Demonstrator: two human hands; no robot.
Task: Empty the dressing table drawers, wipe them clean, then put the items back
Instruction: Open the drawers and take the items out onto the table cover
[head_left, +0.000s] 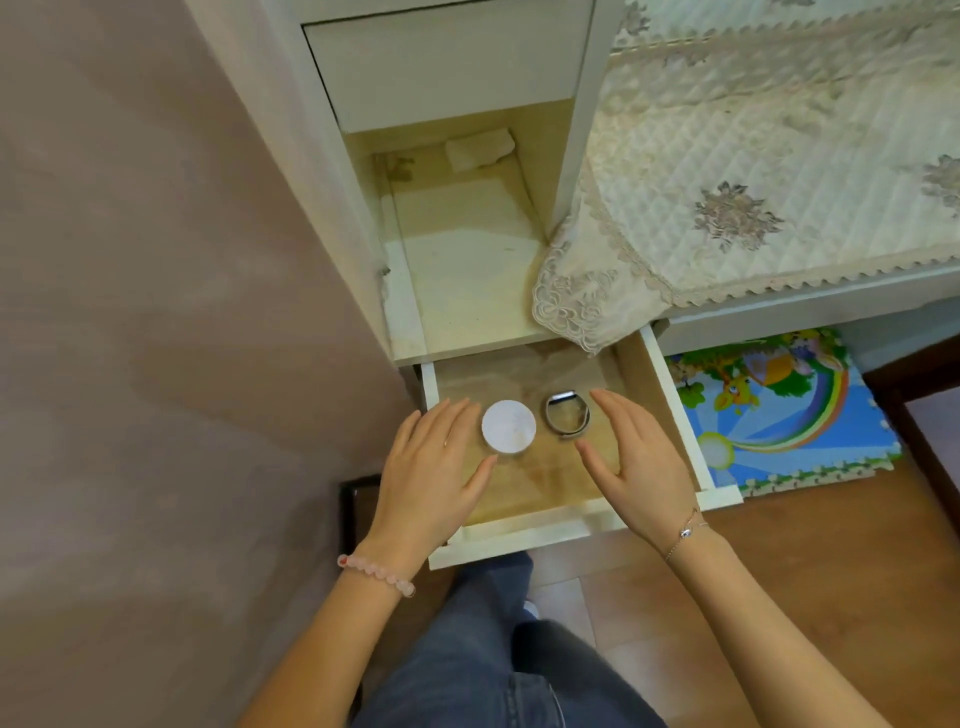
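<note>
- Well, the lower drawer (540, 538) of the dressing table stands pulled out, and two things lie on its wooden bottom, side by side near the middle: a round white jar (508, 427) and a metal watch band (566, 398) just to its right.
- The left hand (434, 467) hovers over the drawer's left part, fingers straight and loosely spread, holding nothing. Its fingertips and thumb are just beside the jar, and I cannot tell whether they touch it.
- The right hand (636, 457) is spread the same way on the other side, palm turned inward, close to the watch band but apart from it.
- A corner of the lace-edged table cloth (727, 182) droops off the tabletop and hangs over the back right part of the drawer, covering a bit of it.
- Above the drawer is an open compartment (405, 312) with a stained bottom. A folded white cloth (479, 149) lies at its back.
- Over that sits a closed white drawer front (447, 67).
- A pink bead bracelet (376, 571) circles the left wrist and a thin chain bracelet (685, 531) the right.
- On the floor to the right lies a bright foam play mat (779, 415), partly under the table.
- A dark-framed object (353, 499) sits low by the wall (156, 260), half hidden behind the left wrist.
</note>
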